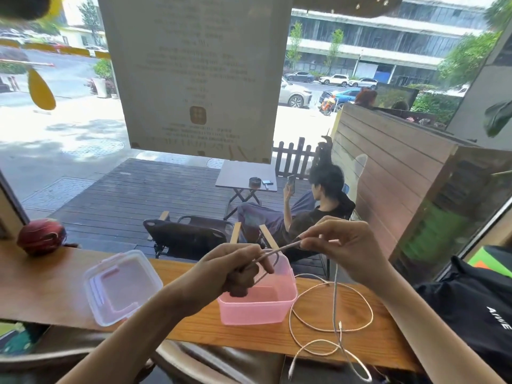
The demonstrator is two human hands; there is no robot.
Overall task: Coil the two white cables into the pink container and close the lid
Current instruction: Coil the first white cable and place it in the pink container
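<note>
The pink container [257, 307] stands open on the wooden counter, with its translucent lid [122, 286] lying upside down to its left. My left hand [235, 270] hovers over the container, closed around a small loop of one white cable [277, 252]. My right hand [343, 245] pinches the same cable a little further along, and the rest of it hangs straight down past the counter edge. A second white cable [329, 329] lies in loose loops on the counter to the right of the container, one end dangling off the front edge.
The wooden counter [50, 286] runs along a window. A red ball [41, 236] sits at its far left. A black bag [476, 314] rests at the right end. Beyond the glass a person sits on a deck with chairs.
</note>
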